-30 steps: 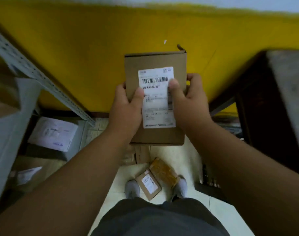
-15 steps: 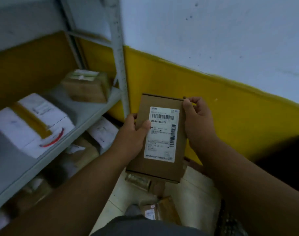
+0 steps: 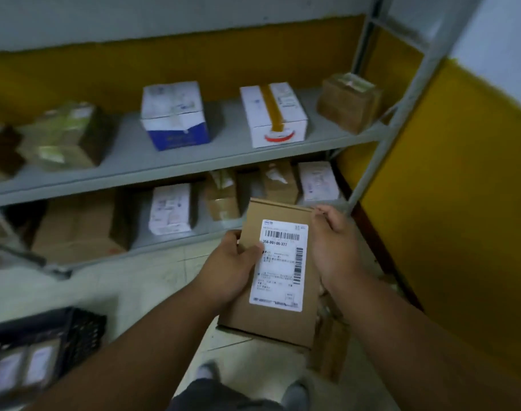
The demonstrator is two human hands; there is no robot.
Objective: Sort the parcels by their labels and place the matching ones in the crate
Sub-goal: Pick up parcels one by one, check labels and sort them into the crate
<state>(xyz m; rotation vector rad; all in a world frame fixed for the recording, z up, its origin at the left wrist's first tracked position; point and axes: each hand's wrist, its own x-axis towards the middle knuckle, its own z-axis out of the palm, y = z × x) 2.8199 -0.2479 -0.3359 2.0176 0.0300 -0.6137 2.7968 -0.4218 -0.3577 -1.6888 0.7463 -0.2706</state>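
Observation:
I hold a flat brown cardboard parcel upright in front of me, its white barcode label facing me. My left hand grips its left edge, thumb on the label. My right hand grips the right edge near the top corner. A black mesh crate stands on the floor at the lower left and holds parcels with pale labels.
A grey metal shelf carries a white and blue box, a white box with brown tape and brown parcels. More parcels lie on the lower shelf. A yellow wall is at the right; cardboard lies by my feet.
My view has swung left from the yellow wall to the shelves, bringing the crate into sight. Both hands keep hold of the same parcel, now lower in view.

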